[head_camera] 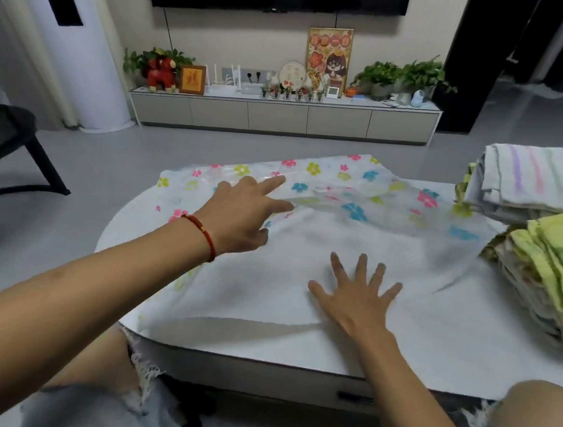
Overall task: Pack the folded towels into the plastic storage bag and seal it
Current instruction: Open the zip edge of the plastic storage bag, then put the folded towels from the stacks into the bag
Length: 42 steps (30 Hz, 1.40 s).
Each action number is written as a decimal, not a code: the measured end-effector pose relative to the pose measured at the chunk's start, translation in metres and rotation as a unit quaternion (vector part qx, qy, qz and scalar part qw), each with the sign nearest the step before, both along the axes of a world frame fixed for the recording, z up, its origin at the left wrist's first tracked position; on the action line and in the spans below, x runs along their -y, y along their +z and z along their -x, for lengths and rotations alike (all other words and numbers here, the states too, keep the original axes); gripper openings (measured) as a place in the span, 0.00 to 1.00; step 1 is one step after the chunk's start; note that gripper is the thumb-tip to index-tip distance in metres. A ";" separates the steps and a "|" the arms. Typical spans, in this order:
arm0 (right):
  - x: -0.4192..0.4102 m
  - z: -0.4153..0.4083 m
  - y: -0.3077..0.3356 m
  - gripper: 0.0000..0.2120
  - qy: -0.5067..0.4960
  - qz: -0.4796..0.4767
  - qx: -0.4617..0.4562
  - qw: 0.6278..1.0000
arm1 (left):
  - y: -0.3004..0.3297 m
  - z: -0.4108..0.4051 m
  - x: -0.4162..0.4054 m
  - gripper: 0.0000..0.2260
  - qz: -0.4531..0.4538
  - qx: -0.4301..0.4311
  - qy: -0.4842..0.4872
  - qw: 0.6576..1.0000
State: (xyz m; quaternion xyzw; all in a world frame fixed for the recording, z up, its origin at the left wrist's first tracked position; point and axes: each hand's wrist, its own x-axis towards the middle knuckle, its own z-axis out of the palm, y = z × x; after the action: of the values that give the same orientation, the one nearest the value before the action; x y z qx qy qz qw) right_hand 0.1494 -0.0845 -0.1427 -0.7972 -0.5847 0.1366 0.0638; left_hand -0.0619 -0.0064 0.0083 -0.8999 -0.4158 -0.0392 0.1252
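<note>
A clear plastic storage bag [360,200] printed with coloured flowers lies flat across a white table [431,358]. A white folded towel [304,250] shows through the bag's near half. My left hand [245,213] rests on the bag at the left, fingers spread and pointing toward its far edge. My right hand [358,293] lies flat on the towel area with fingers fanned out. At the right stand two stacks of folded towels: a white one with pastel stripes [534,175] on top behind, and yellow-green ones [556,271] in front.
The table's rounded left end [116,232] borders grey floor. A black chair [1,148] stands at the far left. A low TV cabinet [283,113] with plants and ornaments lines the back wall. My knees are under the table's near edge.
</note>
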 end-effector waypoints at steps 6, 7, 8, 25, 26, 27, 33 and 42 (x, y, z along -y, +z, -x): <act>-0.010 -0.019 -0.021 0.43 0.104 0.032 0.003 0.994 | 0.003 -0.074 -0.018 0.33 -0.021 -0.018 -0.037 0.999; -0.013 -0.017 -0.020 0.42 0.118 0.030 0.005 0.992 | 0.006 -0.073 -0.025 0.33 -0.023 -0.014 -0.032 0.999; -0.017 -0.015 -0.019 0.42 0.134 0.029 0.005 0.991 | 0.008 -0.069 -0.032 0.33 -0.024 -0.010 -0.025 0.999; 0.012 -0.072 0.019 0.31 0.132 -0.077 -0.042 0.987 | 0.012 -0.033 -0.056 0.47 0.026 0.024 -0.004 0.999; 0.019 -0.087 0.030 0.31 0.115 -0.107 -0.038 0.987 | 0.012 -0.038 -0.055 0.47 0.041 0.040 -0.006 0.998; 0.028 -0.103 0.041 0.28 0.099 -0.135 -0.033 0.985 | 0.012 -0.042 -0.054 0.46 0.057 0.061 -0.006 0.996; 0.080 -0.190 0.102 0.11 -0.007 -0.256 0.067 0.964 | 0.013 -0.056 -0.047 0.47 0.122 0.110 -0.008 0.986; 0.083 -0.315 0.124 0.25 -0.288 -0.069 0.125 0.947 | 0.017 -0.058 -0.034 0.47 0.105 0.081 -0.019 0.991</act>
State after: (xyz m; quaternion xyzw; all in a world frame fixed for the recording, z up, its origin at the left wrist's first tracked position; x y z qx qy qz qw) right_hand 0.4648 -0.1675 -0.0189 -0.9359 -0.3413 -0.0293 0.0820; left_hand -0.0039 0.0273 0.0253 -0.9097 -0.4091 -0.0711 -0.0047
